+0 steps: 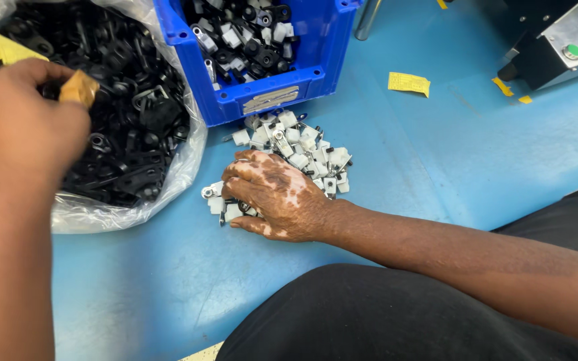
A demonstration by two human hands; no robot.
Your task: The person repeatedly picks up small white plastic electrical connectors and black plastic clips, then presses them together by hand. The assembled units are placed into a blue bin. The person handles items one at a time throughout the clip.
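Right hand (277,198) lying curled over the near-left edge of the white clip pile (300,151), fingers together on a few; left hand (18,124) pinching inside the bag of black parts (138,113), risking scattered clips across the blue table (436,160).

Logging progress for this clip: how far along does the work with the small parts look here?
Done: a blue bin already holds mixed black and white parts. In hand: the right hand rests on a pile of small white parts on the blue table, while the left hand reaches into a clear bag of black parts. Left: the pile and the bag are both far from empty.
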